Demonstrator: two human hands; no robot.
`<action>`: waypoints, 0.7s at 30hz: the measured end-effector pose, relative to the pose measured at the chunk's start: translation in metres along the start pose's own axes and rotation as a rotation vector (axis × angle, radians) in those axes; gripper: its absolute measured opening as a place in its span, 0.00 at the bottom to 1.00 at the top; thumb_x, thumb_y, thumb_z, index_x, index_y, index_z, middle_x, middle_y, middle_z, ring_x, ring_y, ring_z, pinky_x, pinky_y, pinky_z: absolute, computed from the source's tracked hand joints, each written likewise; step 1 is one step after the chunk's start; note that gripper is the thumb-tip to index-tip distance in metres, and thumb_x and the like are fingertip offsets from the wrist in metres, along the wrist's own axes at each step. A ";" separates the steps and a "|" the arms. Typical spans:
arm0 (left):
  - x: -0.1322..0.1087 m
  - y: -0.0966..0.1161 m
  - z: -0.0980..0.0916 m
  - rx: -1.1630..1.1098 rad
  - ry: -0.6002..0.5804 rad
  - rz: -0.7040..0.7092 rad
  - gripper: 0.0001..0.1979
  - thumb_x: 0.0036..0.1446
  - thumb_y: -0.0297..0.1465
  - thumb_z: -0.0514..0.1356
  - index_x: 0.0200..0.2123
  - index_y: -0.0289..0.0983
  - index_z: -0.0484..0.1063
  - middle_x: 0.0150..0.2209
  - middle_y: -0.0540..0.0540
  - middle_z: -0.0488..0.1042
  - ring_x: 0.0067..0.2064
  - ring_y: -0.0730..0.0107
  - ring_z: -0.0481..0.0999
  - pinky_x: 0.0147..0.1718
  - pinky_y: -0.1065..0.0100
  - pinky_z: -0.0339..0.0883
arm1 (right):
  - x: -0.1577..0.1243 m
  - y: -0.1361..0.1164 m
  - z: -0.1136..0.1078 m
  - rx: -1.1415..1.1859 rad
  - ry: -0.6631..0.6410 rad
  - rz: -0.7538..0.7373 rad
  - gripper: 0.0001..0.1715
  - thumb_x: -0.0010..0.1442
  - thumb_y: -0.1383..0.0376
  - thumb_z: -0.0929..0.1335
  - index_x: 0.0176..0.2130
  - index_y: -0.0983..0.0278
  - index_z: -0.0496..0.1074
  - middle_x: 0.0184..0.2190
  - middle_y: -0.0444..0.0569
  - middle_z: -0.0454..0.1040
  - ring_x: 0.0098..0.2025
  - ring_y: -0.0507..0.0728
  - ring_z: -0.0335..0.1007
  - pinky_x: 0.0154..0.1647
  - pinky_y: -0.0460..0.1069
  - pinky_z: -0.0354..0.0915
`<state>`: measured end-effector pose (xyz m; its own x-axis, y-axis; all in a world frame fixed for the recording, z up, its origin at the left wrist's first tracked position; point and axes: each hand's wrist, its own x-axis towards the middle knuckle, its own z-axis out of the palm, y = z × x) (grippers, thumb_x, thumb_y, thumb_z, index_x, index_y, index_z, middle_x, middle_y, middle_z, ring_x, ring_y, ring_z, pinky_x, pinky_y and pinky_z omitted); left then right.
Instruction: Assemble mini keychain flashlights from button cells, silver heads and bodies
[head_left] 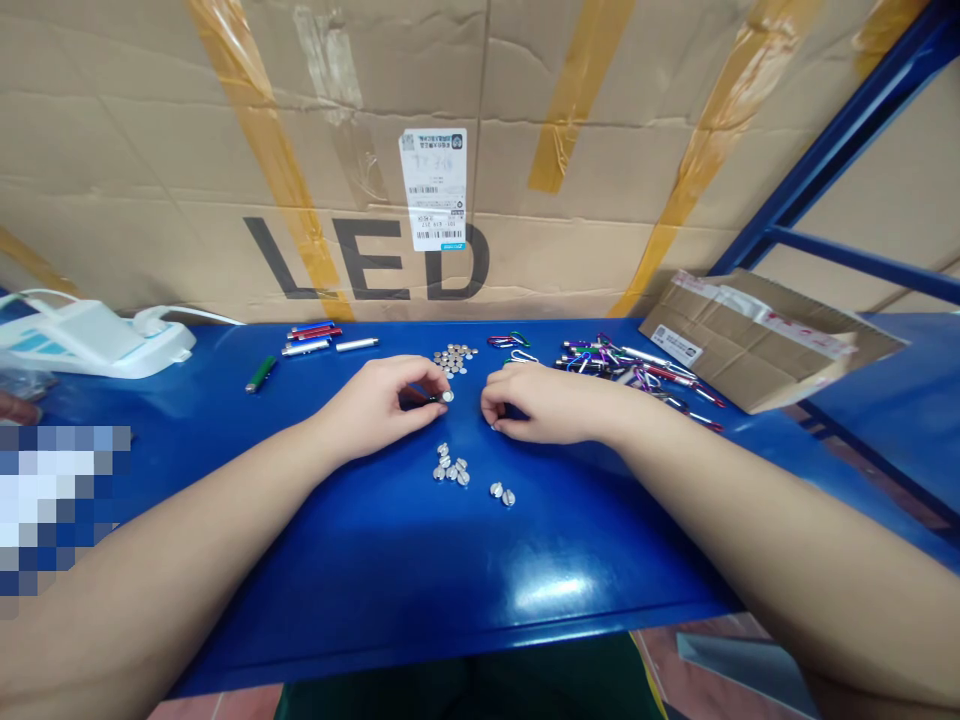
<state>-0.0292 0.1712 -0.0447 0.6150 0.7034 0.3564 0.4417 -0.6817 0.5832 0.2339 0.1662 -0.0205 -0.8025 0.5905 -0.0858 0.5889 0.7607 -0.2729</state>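
My left hand pinches a small dark cylinder with a silver end over the blue tabletop. My right hand rests just beside it, fingertips curled down; anything between them is hidden. Small silver slotted discs lie in a heap beyond my hands, a smaller group sits nearer me, and a pair lies to the right. Pen-shaped metal flashlights lie at back left, and a green one lies nearer. Colourful carabiner keychains are tangled at back right.
A large taped cardboard box printed LED stands behind the table. A white plastic device with a cable sits at the far left. A torn cardboard flap lies at right, beside a blue metal shelf frame. The lower left is pixelated.
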 end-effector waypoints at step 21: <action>-0.001 -0.001 0.000 -0.005 0.003 0.005 0.07 0.62 0.35 0.65 0.39 0.39 0.76 0.40 0.47 0.80 0.41 0.65 0.81 0.43 0.63 0.80 | -0.003 -0.011 0.002 0.071 0.004 -0.007 0.08 0.58 0.74 0.66 0.35 0.62 0.70 0.36 0.46 0.74 0.38 0.55 0.66 0.41 0.49 0.59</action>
<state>-0.0302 0.1717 -0.0458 0.6154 0.7007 0.3609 0.4358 -0.6840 0.5849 0.2297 0.1552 -0.0194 -0.8059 0.5866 -0.0800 0.5752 0.7436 -0.3409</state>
